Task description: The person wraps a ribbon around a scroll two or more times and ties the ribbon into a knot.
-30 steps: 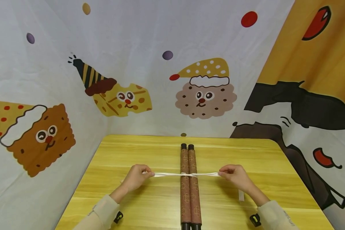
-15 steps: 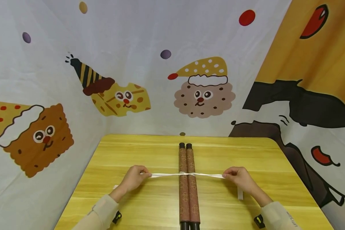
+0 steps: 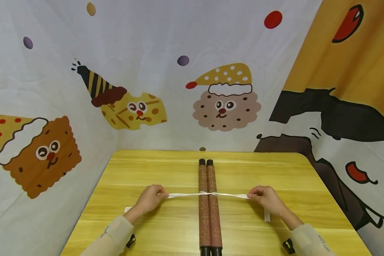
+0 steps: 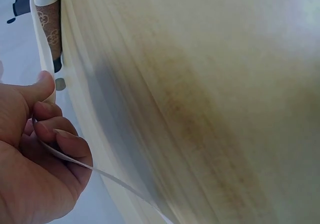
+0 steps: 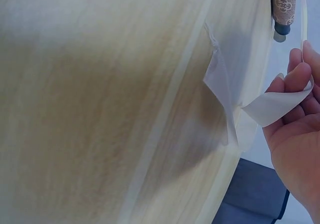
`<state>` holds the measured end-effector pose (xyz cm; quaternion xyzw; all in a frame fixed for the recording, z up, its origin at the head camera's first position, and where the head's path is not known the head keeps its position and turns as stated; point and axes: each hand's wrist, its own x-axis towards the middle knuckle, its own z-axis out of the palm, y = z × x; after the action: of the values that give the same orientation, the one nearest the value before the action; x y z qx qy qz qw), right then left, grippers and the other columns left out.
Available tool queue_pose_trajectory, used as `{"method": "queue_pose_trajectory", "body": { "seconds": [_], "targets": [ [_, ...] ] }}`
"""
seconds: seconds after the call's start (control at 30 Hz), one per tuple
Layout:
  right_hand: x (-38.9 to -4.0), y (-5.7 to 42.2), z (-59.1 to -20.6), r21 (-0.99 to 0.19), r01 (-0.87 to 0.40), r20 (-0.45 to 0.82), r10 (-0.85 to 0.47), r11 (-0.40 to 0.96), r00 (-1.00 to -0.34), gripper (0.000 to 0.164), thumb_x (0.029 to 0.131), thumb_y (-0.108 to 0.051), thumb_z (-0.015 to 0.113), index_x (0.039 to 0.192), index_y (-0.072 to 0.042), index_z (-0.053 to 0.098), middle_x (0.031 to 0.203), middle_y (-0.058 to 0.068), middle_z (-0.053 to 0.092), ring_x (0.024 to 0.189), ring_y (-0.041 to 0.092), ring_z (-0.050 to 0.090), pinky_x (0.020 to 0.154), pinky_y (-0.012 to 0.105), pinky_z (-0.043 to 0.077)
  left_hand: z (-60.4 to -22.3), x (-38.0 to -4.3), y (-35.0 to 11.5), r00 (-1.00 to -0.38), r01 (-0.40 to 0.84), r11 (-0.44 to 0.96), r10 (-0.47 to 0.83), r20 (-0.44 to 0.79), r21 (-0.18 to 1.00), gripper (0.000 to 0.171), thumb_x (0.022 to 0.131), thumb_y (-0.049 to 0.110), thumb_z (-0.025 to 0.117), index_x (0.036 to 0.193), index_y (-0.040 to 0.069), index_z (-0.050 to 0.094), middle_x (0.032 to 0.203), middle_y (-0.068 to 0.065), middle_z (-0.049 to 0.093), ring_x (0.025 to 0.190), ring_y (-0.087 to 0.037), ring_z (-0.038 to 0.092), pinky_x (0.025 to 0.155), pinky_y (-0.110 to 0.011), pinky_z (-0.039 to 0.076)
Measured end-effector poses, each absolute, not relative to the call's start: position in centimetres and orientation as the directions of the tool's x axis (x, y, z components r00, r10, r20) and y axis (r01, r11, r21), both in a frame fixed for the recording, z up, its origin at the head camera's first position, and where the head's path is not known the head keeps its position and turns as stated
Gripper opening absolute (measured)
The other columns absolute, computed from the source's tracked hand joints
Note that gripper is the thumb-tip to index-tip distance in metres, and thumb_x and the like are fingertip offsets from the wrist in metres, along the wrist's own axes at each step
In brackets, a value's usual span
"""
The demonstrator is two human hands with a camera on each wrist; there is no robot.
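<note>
From afar I see 2 brown rolls (image 3: 205, 220) side by side on table (image 3: 166, 231), between hands, long way pointing away from person. White ribbon (image 3: 183, 195) crosses them. Left hand (image 3: 149, 198) pinches 1 side, right hand (image 3: 266, 199) other. Neither clearly nearer.

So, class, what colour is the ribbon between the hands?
White; the ribbon shows best in the right wrist view.

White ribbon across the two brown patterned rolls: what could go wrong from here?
The narrow white ribbon crosses over two brown patterned cylindrical rolls; I can't tell whether it's knotted, so letting go might loosen it. The left hand and right hand pinch it on opposite sides, so uneven pulling could shift the rolls. Its loose tail hangs below the right hand and might tangle.
</note>
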<state>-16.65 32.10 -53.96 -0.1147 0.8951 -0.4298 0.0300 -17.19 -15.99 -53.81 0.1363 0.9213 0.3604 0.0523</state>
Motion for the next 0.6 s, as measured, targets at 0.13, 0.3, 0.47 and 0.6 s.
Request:
{"method": "queue_pose_trajectory", "body": {
  "seconds": [0.13, 0.3, 0.47, 0.6],
  "targets": [
    [-16.58, 32.02, -53.94, -0.781, -0.169, 0.037, -0.225, 0.601, -0.974, 0.011, 0.084, -0.031, 0.07, 0.082, -0.02, 0.07, 0.08, -0.001, 0.065, 0.064, 0.016, 0.049, 0.048, 0.024, 0.043, -53.9, -17.21, -15.97, -0.957, 0.214, 0.697, 0.289, 0.005, 0.684, 0.015, 0.087, 0.025, 0.068, 0.074, 0.019, 0.064, 0.065, 0.003, 0.061, 0.05, -0.008, 0.037, 0.046, -0.024, 0.034],
    [-16.49, 31.88, -54.0, -0.775, -0.162, 0.036, -0.213, 0.611, -0.976, 0.011, 0.084, -0.031, 0.07, 0.081, -0.021, 0.07, 0.08, -0.002, 0.065, 0.065, 0.017, 0.051, 0.05, 0.025, 0.046, -54.11, -17.29, -15.92, -0.955, 0.232, 0.686, 0.297, 0.026, 0.689, 0.015, 0.085, 0.025, 0.069, 0.073, 0.018, 0.063, 0.07, 0.007, 0.062, 0.054, -0.008, 0.041, 0.049, -0.025, 0.038],
    [-16.46, 31.71, -54.0, -0.782, -0.149, 0.03, -0.202, 0.605, -0.979, 0.011, 0.084, -0.031, 0.07, 0.081, -0.02, 0.07, 0.081, -0.001, 0.066, 0.066, 0.018, 0.053, 0.051, 0.026, 0.048, -54.11, -17.36, -15.72, -0.953, 0.243, 0.705, 0.303, 0.026, 0.667, 0.016, 0.085, 0.027, 0.07, 0.073, 0.018, 0.063, 0.068, 0.007, 0.059, 0.057, -0.01, 0.045, 0.051, -0.028, 0.042],
    [-16.5, 31.58, -53.87, -0.781, -0.156, 0.04, -0.2, 0.605, -0.979, 0.01, 0.084, -0.03, 0.071, 0.082, -0.02, 0.07, 0.08, -0.001, 0.066, 0.066, 0.018, 0.053, 0.052, 0.027, 0.048, -53.97, -17.49, -15.18, -0.95, 0.258, 0.711, 0.31, 0.038, 0.654, 0.023, 0.083, 0.032, 0.071, 0.092, 0.012, 0.067, 0.084, 0.001, 0.062, 0.074, -0.013, 0.054, 0.066, -0.035, 0.05]
  ]
}}
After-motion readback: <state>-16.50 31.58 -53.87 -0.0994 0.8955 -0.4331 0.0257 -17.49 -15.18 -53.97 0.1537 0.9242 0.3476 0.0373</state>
